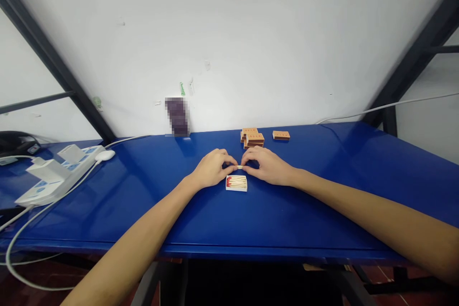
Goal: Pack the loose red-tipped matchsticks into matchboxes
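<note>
My left hand (215,167) and my right hand (264,166) meet over the blue desk, fingertips pinched on opposite ends of a small bundle of matchsticks (240,167). Most of the bundle is hidden by the fingers, and only a short pale stretch shows between them. Just in front of the hands lies an open white matchbox tray (236,189) with red-headed matches (238,181) in it, heads to the left. Behind my right hand, several orange-brown matchboxes (255,137) are stacked.
A single matchbox (281,135) lies apart at the back right. On the left are a white power strip (60,177) with plugged-in chargers and a loose white cable (53,205). A pixelated dark object (178,117) leans against the white wall. Dark metal posts rise at both sides.
</note>
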The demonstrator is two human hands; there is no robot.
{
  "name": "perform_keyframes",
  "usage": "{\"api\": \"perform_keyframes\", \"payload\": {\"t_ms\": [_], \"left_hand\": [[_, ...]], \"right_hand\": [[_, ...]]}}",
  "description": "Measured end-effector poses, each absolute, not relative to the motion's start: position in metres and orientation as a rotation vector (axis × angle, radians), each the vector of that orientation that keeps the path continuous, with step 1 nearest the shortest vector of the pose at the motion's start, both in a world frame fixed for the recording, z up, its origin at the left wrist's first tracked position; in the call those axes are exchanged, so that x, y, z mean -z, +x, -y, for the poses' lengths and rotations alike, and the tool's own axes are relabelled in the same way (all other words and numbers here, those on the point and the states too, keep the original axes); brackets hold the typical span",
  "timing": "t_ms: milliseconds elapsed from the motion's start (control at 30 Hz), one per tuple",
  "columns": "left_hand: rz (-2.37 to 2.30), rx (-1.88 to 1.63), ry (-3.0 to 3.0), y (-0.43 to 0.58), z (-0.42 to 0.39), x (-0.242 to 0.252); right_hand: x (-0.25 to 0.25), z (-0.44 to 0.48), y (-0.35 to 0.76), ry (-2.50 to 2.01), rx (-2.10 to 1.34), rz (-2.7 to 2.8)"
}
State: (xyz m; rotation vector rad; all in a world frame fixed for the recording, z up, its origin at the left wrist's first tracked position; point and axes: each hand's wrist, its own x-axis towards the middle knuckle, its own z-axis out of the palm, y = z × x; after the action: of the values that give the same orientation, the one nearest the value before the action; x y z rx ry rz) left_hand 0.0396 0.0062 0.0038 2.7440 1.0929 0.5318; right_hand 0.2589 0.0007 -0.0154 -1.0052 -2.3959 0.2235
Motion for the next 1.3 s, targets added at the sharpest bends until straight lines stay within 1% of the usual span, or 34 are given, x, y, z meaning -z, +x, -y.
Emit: {"api": "perform_keyframes", "payload": {"t_ms": [300,533,700,833,967,1300], "left_hand": [[-1.073,-0.625,2.636,0.042,-0.007,-0.003],[-1.083,-0.597,2.605,0.04,-0.008,-0.002],[-1.099,-0.573,2.603,0.04,-0.008,-0.002],[-1.086,-0.559,2.609,0.041,-0.009,-0.003],[-1.074,-0.555,2.582,0.041,-0.008,-0.004],[-1.046,-0.518,2.591,0.04,-0.007,-0.004]], "right_hand": [[0.012,0.004,0.255,-1.174,-0.117,2.439],[0.004,0.009,0.253,-1.256,-0.328,2.421],[0.007,0.009,0.253,-1.29,-0.331,2.385],[0.013,0.008,0.253,-1.24,-0.259,2.382],[0.016,0.006,0.254,-1.05,-0.118,2.373],[0.01,0.009,0.249,-1.035,-0.229,2.356]]}}
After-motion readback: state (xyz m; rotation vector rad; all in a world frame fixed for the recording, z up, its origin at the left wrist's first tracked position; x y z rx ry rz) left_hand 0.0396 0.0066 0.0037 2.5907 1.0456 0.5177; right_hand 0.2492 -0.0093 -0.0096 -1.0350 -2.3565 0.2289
